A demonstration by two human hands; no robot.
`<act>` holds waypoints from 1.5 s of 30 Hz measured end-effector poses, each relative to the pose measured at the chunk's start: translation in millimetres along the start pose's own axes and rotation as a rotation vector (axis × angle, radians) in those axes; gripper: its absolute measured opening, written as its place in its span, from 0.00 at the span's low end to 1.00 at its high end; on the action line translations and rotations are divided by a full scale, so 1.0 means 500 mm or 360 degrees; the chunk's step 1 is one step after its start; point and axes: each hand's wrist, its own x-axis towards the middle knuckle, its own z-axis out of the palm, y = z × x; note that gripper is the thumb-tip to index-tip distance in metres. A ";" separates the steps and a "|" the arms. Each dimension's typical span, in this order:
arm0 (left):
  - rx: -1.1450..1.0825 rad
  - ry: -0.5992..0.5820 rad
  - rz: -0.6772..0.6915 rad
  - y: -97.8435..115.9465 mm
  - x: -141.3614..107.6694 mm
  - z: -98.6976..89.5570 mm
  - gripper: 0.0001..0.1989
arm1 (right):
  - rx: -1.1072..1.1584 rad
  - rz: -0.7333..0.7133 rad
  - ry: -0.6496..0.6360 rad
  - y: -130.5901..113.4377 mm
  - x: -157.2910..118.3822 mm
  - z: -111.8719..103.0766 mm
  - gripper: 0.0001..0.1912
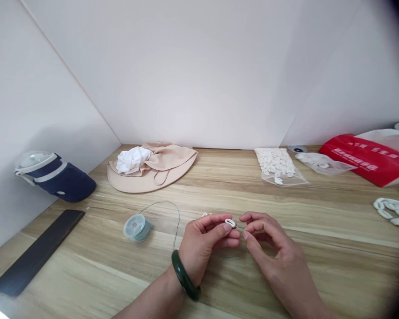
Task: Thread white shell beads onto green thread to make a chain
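Note:
Between the thumb and fingers of my left hand (pixel 206 237) is a small white cowrie shell (pixel 230 223), its slit facing up. My right hand (pixel 272 246) is close beside it on the right, thumb and forefinger pinched on the thin green cord (pixel 238 228) that runs to the shell. The cord's other stretch curves from a clear spool (pixel 135 227) of blue-green cord on the table and passes behind my left wrist. A few more white shells (pixel 206 214) show partly behind my left fingers.
At the back right lie a bag of shells (pixel 275 163), a smaller clear bag (pixel 322 163) and a red packet (pixel 365 157). Strung shells (pixel 392 210) lie at the right. A beige hat (pixel 166 166), blue bottle (pixel 58 177) and dark flat bar (pixel 38 252) are to the left.

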 end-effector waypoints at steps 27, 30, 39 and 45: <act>0.0235 0.0037 0.0067 0.000 0.002 0.002 0.10 | 0.0198 0.0267 -0.0116 0.010 0.004 0.014 0.04; 0.0240 0.0045 0.0049 0.002 0.001 0.004 0.10 | 0.0184 0.0235 -0.0122 0.008 0.004 0.014 0.03; 0.0176 0.0062 -0.0032 -0.001 -0.002 0.002 0.14 | 0.0187 0.0308 -0.0113 0.012 0.002 0.014 0.05; 0.0223 0.0010 0.0027 -0.001 -0.001 0.001 0.13 | 0.0172 0.0238 -0.0111 0.006 0.003 0.014 0.04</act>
